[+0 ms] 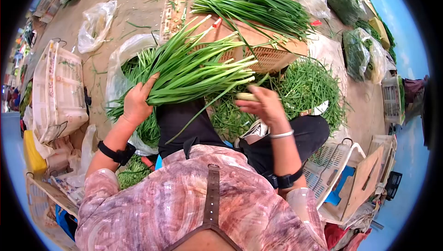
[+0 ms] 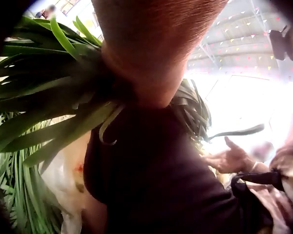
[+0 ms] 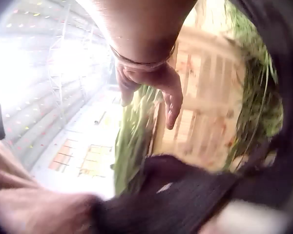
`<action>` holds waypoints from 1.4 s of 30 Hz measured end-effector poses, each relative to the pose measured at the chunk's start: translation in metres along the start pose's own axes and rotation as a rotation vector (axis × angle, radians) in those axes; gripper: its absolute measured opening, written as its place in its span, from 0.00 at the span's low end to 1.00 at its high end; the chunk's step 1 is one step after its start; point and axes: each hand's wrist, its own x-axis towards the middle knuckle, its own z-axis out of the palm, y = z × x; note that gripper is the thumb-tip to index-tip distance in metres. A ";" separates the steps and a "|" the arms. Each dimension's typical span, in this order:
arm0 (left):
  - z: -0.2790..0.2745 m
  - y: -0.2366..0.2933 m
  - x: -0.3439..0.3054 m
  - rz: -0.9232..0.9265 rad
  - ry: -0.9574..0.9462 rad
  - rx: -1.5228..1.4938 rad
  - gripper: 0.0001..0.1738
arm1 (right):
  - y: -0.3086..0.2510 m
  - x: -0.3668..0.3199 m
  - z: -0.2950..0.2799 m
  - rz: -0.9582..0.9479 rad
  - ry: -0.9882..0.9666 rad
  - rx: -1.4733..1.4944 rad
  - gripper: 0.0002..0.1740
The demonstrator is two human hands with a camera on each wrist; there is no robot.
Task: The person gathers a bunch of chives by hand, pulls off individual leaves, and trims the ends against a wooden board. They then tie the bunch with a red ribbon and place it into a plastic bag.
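Note:
In the head view my left hand [image 1: 137, 104] grips a thick bundle of garlic chives [image 1: 194, 73] by its leafy part, held over my lap with the pale ends to the right. Dark leaves [image 2: 49, 92] of it fan out past the left hand in the left wrist view. My right hand [image 1: 264, 104] hovers just beside the pale ends, fingers loosely extended. A pale yellowish piece [image 1: 248, 96] shows at its fingers; I cannot tell whether it is held. Another bunch of chives [image 1: 254, 11] lies on a board on an upturned crate [image 1: 272, 57] ahead.
Loose green trimmings [image 1: 309, 87] heap at the right, with a knife [image 1: 319, 108] by my knee. More chives [image 1: 143, 61] sit in a plastic bag [image 1: 119, 61] at the left. White crates [image 1: 60, 91] stand at the left, another crate [image 1: 330, 158] at the right.

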 end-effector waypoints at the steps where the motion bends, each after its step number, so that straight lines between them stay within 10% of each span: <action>1: 0.002 0.003 0.000 0.003 0.028 0.038 0.43 | 0.004 0.001 0.024 0.013 -0.041 0.102 0.29; 8: 0.011 0.003 -0.005 0.026 0.110 0.043 0.43 | 0.022 0.012 0.025 -0.034 -0.099 0.039 0.08; 16: 0.009 -0.009 -0.010 0.044 0.079 0.091 0.44 | -0.033 -0.064 -0.079 0.054 -0.100 -0.604 0.08; 19: 0.011 -0.008 -0.010 0.072 0.122 0.049 0.47 | -0.038 -0.057 -0.113 -0.243 0.344 -1.896 0.21; 23: 0.011 -0.005 -0.011 0.073 0.092 0.099 0.48 | -0.070 -0.019 -0.032 -0.473 0.190 -0.863 0.23; 26: 0.014 -0.001 -0.005 0.079 0.110 0.108 0.48 | -0.079 0.015 0.035 -1.162 0.001 -1.274 0.22; 28: 0.015 -0.001 0.000 0.032 0.198 0.051 0.45 | -0.065 0.033 0.045 -0.753 -0.170 -1.551 0.21; 34: -0.010 -0.002 0.025 0.061 0.458 0.018 0.34 | -0.089 -0.032 0.065 -1.313 -0.074 -1.163 0.18; 38: 0.023 -0.021 0.031 -0.002 0.377 0.060 0.38 | -0.064 -0.019 0.053 -0.849 -0.062 -1.317 0.10; 42: 0.022 -0.013 0.015 -0.033 0.268 0.151 0.40 | -0.054 -0.059 0.073 -1.102 -0.250 -1.224 0.12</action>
